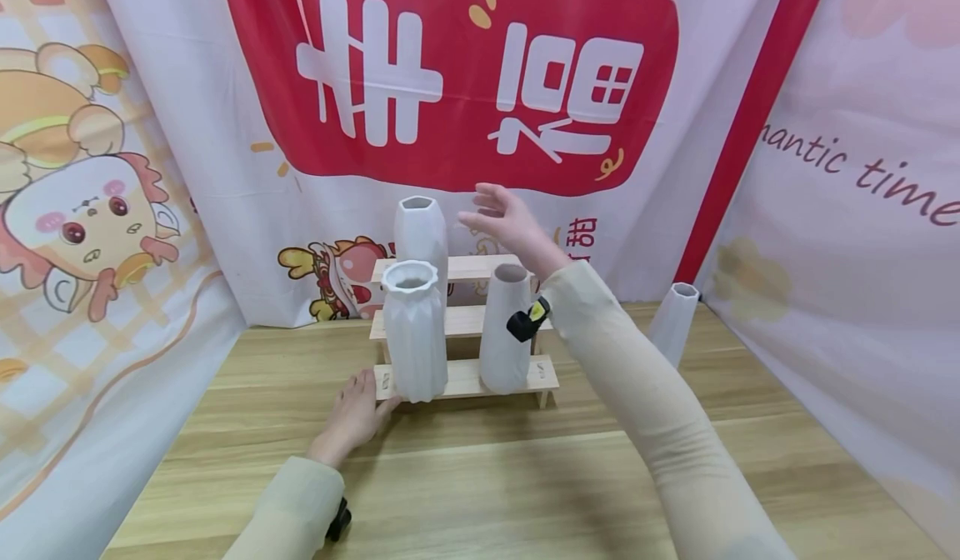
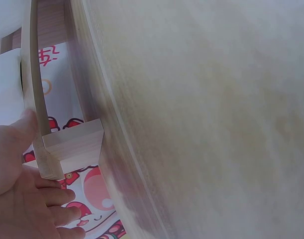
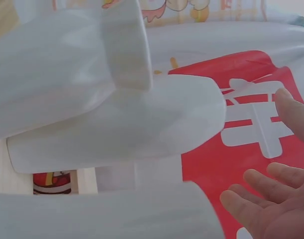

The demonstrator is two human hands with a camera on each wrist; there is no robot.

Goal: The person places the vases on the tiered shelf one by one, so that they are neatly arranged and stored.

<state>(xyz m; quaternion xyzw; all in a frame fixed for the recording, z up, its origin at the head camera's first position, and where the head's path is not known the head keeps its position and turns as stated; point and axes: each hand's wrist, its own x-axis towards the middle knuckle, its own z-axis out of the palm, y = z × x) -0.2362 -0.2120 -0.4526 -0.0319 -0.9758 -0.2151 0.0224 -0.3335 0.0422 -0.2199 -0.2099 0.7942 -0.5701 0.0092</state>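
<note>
My left hand point(image 1: 352, 417) touches the left end of the lowest board of a tiered wooden stand point(image 1: 465, 381). In the left wrist view its thumb lies along the board's edge, and its loosely straight fingers point(image 2: 62, 215) extend past the end. My right hand point(image 1: 506, 217) hovers above the stand with fingers spread, holding nothing. Close to its left rises a tall white faceted vase point(image 1: 420, 231), standing behind a fluted white vase point(image 1: 416, 339) with a scalloped rim. A smooth tapered white vase point(image 1: 504, 335) stands at the right of the lowest board, under the right forearm.
Another slim white vase point(image 1: 675, 322) stands on the wooden table point(image 1: 465, 485) at the far right, partly behind the right sleeve. A printed curtain point(image 1: 465, 156) hangs close behind the stand, and more printed cloth encloses both sides of the table.
</note>
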